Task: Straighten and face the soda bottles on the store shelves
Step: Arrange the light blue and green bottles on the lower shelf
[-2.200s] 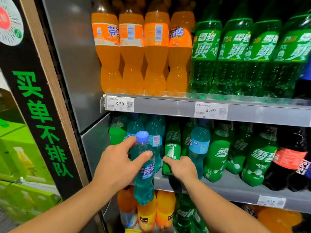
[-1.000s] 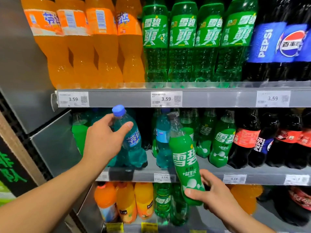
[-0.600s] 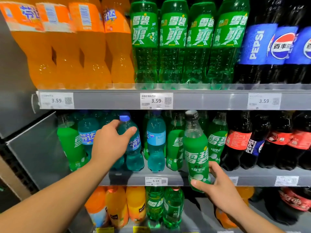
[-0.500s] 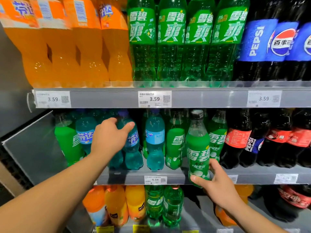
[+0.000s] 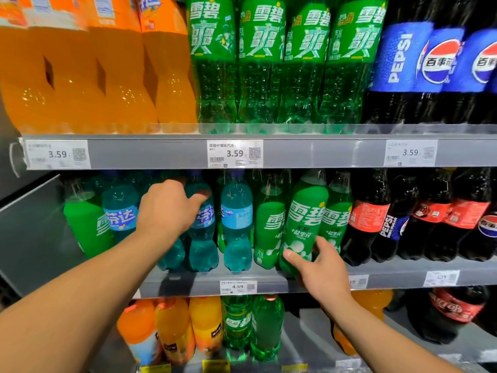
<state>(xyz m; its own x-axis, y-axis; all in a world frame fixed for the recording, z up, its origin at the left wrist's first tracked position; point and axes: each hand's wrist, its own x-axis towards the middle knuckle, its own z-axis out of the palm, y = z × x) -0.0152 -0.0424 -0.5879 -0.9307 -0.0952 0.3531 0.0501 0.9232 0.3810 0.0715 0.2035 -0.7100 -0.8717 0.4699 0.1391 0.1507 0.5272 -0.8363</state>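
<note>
On the middle shelf (image 5: 398,275), my left hand (image 5: 166,208) wraps the upper part of a teal-blue soda bottle (image 5: 203,238) that stands in the front row; its cap is hidden under the shelf above. My right hand (image 5: 320,267) holds the bottom of a green Sprite bottle (image 5: 304,224), which leans slightly left at the shelf's front edge with its label facing me. More teal bottles (image 5: 236,224) and green bottles (image 5: 269,224) stand between and around them.
The top shelf carries large orange bottles (image 5: 107,76), green Sprite bottles (image 5: 258,63) and Pepsi bottles (image 5: 430,63). Dark cola bottles (image 5: 371,219) fill the middle shelf's right side. Orange and green bottles (image 5: 239,324) stand below. A grey metal side panel (image 5: 35,216) closes off the left.
My left hand pushed the teal bottle back onto the middle shelf. My right hand lifted the green Sprite bottle from below the edge up onto the shelf front, among the other green ones.
</note>
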